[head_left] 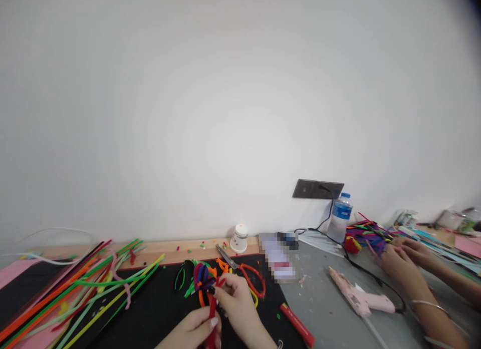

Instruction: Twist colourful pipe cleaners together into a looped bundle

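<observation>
Meanwhile, left hand [195, 330] pinches a red pipe cleaner [212, 314] as right hand [237, 301] grips the looped multicoloured bundle [203, 278], scissors [240, 271] nearby.

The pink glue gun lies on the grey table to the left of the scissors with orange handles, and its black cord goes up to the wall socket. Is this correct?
Not quite. The head view shows the pink glue gun on the grey table to the right of the scissors with orange handles, not the left. Its black cord does run up toward the wall socket.
</observation>
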`<state>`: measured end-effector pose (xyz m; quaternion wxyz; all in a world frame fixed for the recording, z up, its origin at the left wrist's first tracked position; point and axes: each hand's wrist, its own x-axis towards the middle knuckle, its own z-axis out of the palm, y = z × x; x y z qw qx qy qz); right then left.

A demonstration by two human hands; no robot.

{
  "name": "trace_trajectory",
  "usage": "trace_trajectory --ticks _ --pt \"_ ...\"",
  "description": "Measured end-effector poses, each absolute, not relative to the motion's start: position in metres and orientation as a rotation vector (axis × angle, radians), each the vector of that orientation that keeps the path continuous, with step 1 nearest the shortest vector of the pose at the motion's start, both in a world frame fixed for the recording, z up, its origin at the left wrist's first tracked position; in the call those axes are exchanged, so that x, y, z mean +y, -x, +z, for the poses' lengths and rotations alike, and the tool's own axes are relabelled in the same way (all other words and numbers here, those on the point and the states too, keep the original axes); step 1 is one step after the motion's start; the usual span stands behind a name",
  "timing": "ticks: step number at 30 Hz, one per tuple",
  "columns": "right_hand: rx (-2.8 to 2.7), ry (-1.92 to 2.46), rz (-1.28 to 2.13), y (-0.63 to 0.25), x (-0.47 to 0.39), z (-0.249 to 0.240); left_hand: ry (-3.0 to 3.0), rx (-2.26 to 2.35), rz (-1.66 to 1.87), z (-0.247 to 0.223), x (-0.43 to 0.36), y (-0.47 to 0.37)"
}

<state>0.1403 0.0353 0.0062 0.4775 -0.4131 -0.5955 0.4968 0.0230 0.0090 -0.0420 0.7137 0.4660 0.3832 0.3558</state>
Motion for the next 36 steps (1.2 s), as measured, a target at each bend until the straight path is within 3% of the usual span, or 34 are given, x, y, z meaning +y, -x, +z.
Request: trace_trajectory --ticks 5,19,27,36 --pt "-1.432 0.973 1.187 -0.141 0.036 0.006 -1.367 0.971 0.874 -0.026 0.006 -0.016" --pt "-1.409 0.825 1.885 -0.149 0.035 0.007 -1.631 1.3 0.941 -0.024 0.014 0.002" --pt "-1.557 1.126 1.706 -0.149 0.041 -0.006 -1.74 1.346 0.923 -0.026 0.016 0.009" --pt "-1.542 1.143 1.707 -0.147 0.043 -0.019 -1.915 1.391 0.937 -0.023 0.015 0.012"
